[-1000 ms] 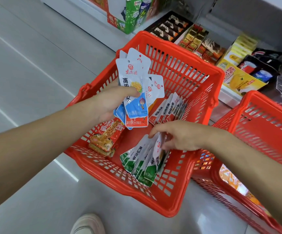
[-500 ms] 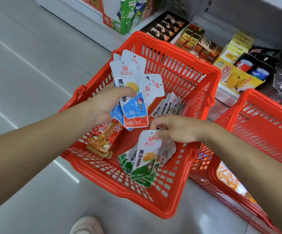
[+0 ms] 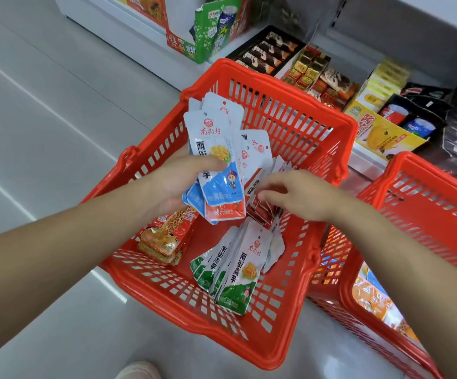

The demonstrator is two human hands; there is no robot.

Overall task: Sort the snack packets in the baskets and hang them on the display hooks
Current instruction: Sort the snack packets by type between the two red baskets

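A red basket (image 3: 290, 121) stands on the floor in front of me. My left hand (image 3: 171, 184) grips a fanned stack of white-and-blue snack packets (image 3: 216, 149), with a red-bottomed one among them, held above the basket. My right hand (image 3: 301, 195) hovers over a row of red packets (image 3: 263, 213) at the basket's right side, fingers apart, fingertips at the packets' tops. A pile of white-and-green packets (image 3: 235, 272) lies at the basket's near side. An orange-brown snack bag (image 3: 167, 237) lies at its left, under my left wrist.
A second red basket (image 3: 427, 206) sits to the right, with orange packets (image 3: 372, 296) in its bottom. A low shelf with boxed snacks (image 3: 383, 135) and a green carton (image 3: 213, 31) runs behind both baskets. My shoe (image 3: 140, 372) is at the near edge.
My right hand let go of the green packet, which now lies on the green pile, and moved up to the red packets. My left hand keeps its stack.
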